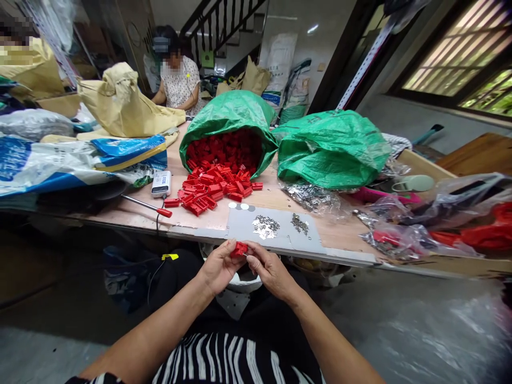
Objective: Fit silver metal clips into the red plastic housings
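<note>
- now, in the head view, the red part (239,249) sits between the two hands, raised just in front of the edge of the bench (344,234).
- the left hand (221,265) is pinched closed on it, thumb and fingertips at its left side; that grip should be firm enough to stop any twisting, without covering the face being worked.
- the right hand (269,268) has thumb and forefinger nearly together at the part's right side, seemingly on a thin piece (245,255), too small to make out well.
- a light, straight push looks better than a forced one; if the piece catches, ease off and line it up again.
- working above the white bucket (240,284) seems sensible, since a dropped bit may land there.
- on the grey sheet (240,229), the silver bits (266,226) and the darker bits (300,224) lie apart; mixing them would slow the picking.
- the heap of red parts (216,186) spills from the green sack (234,109), so sleeves should clear it.
</note>
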`<action>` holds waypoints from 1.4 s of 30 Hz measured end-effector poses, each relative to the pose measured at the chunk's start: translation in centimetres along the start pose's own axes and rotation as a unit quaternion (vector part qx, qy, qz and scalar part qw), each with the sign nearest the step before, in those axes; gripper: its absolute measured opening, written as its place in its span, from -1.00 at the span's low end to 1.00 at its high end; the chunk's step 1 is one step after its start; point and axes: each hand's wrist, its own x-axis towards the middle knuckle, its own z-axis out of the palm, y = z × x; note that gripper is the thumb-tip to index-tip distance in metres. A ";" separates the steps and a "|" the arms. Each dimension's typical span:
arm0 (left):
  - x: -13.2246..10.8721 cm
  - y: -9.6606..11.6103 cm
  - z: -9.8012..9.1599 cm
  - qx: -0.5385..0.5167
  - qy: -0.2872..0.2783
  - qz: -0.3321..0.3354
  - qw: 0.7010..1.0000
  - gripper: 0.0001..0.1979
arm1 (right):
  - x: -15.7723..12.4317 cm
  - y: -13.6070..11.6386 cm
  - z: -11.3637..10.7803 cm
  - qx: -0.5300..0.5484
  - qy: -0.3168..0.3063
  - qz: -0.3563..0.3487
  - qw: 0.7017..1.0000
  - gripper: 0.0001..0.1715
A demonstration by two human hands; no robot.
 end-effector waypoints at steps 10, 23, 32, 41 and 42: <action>-0.6 -0.8 1.0 -0.071 0.029 -0.015 0.997 -0.86 | -0.3 -0.3 0.0 -0.046 0.050 -0.027 0.997 -0.63; 0.9 -2.5 -2.3 0.005 0.057 -0.026 0.998 -0.77 | 0.1 2.8 1.4 0.126 0.001 0.074 0.989 -0.50; 2.2 -3.7 -5.6 0.107 0.096 -0.106 0.984 -0.53 | 1.9 2.3 1.2 -0.025 0.001 0.070 0.997 -0.53; 1.4 -3.7 -7.4 0.037 0.051 -0.115 0.991 -0.58 | 10.6 -0.5 4.4 -0.164 -0.005 -0.035 0.986 -0.67; 1.2 -3.7 -7.8 0.022 0.034 -0.116 0.992 -0.57 | 11.7 -0.9 5.0 -0.190 -0.012 -0.049 0.980 -0.66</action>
